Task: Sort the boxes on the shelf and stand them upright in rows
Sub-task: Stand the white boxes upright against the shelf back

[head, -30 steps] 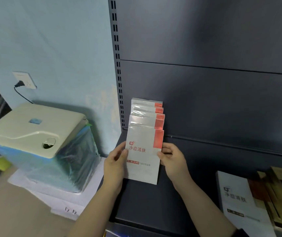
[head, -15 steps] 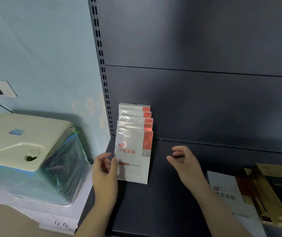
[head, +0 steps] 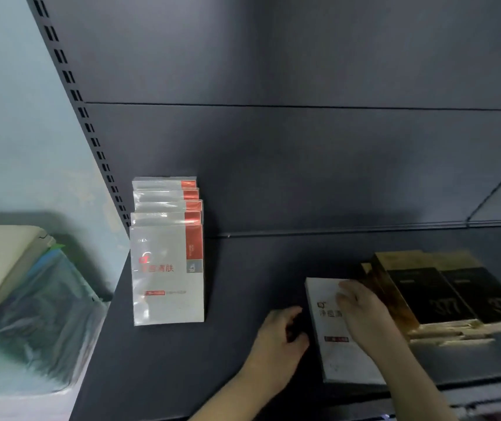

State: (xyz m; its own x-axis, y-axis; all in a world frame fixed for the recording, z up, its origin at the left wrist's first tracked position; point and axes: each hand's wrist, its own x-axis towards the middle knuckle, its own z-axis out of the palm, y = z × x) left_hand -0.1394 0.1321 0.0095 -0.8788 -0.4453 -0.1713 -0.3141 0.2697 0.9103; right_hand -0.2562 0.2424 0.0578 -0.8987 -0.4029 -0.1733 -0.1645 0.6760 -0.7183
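Several white boxes with red corners (head: 167,268) stand upright in a row at the left end of the dark shelf (head: 237,268), one behind the other. Another white box (head: 337,354) lies flat near the shelf's front right. My right hand (head: 361,314) rests on top of it with fingers spread. My left hand (head: 279,338) hovers just left of that box, fingers loosely curled, holding nothing. Black and gold boxes (head: 443,293) lie flat to the right of the white one.
A cream and blue appliance wrapped in plastic (head: 21,293) stands left of the shelf, against a pale blue wall. The slotted shelf upright (head: 91,135) runs along the left. The shelf's front edge (head: 471,396) is close below my right arm.
Both hands let go of the front upright box and moved right to the flat white box. The view swung right, bringing the black and gold boxes in.
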